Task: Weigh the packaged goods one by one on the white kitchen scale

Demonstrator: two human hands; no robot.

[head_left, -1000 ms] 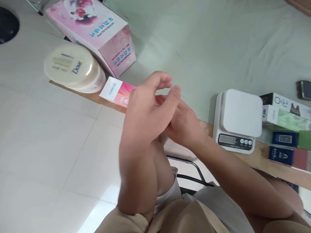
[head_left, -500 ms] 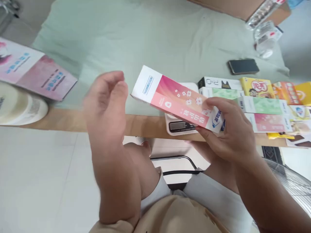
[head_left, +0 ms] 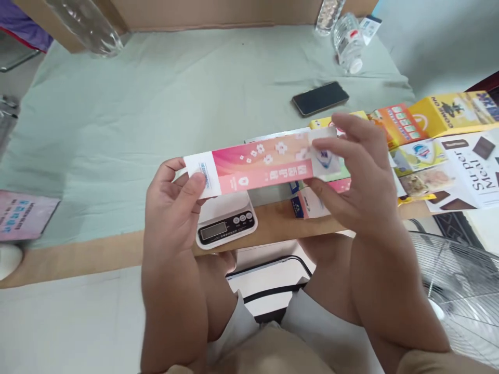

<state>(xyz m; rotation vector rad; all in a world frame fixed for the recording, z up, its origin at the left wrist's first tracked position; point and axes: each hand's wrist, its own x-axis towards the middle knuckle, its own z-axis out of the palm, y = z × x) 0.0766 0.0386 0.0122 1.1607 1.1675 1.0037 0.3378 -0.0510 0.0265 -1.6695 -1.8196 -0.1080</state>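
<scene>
I hold a long pink and white carton (head_left: 261, 167) with flower prints level above the table edge. My left hand (head_left: 173, 202) pinches its white left end between thumb and fingers. My right hand (head_left: 351, 174) grips the right end, fingers curled over the top. Right under the carton sits a small white kitchen scale (head_left: 226, 221) with a grey display, at the near edge of the table.
A green cloth (head_left: 175, 104) covers the table. A black phone (head_left: 320, 97) lies on it. Several colourful boxes (head_left: 436, 140) are spread at the right. Plastic bottles (head_left: 349, 36) and cardboard stand at the back. A fan grille (head_left: 456, 291) is at the lower right, a pink box (head_left: 21, 214) at the left.
My right hand lifted the pink carton off the table; my left hand, open half a second ago, now pinches its left end. The view swung right, over the scale.
</scene>
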